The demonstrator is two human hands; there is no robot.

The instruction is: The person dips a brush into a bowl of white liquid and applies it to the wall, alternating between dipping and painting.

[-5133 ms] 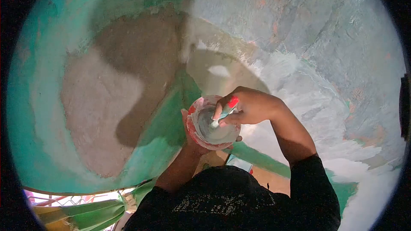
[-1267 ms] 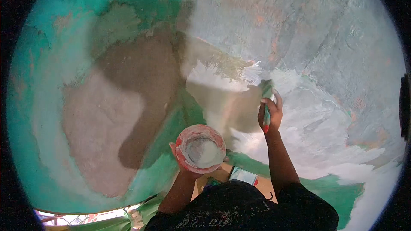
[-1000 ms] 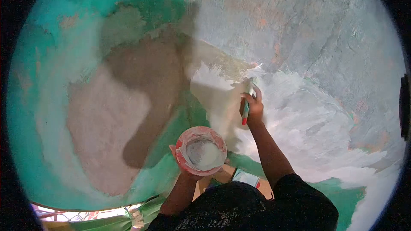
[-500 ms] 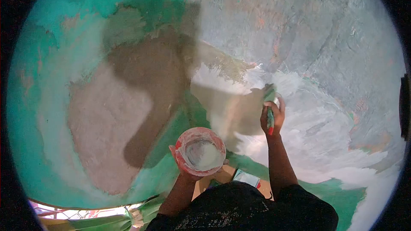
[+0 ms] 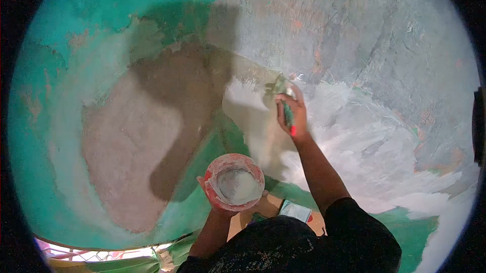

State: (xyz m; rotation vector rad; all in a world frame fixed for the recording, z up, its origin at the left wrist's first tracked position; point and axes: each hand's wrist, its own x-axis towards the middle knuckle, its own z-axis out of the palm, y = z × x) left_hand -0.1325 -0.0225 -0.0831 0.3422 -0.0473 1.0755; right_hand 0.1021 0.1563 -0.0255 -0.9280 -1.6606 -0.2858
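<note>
My left hand (image 5: 223, 203) holds a round red bowl (image 5: 215, 192) from below and the side. Its inside is smeared white, and a pale paste (image 5: 247, 187) lies in it. In my right hand (image 5: 297, 113) is a putty knife (image 5: 288, 114) with a green handle and a red end, its fingers closed round it. The knife's flat head touches or nearly touches the wall, at the upper edge of a whitish coated patch (image 5: 349, 136). Glare and blur make the blade hard to see.
Bare grey plaster (image 5: 354, 20) spreads at the upper right; green paint (image 5: 101, 0) covers the left around a brownish patch (image 5: 126, 161). My shadow falls across the wall. Below are a brown surface with a pale flat item (image 5: 295, 211), green cloth (image 5: 126, 265) and a mesh opening (image 5: 96, 254).
My right hand has moved up and left along the wall with the putty knife. The bowl stays in my left hand nearly in place; the view has shifted slightly.
</note>
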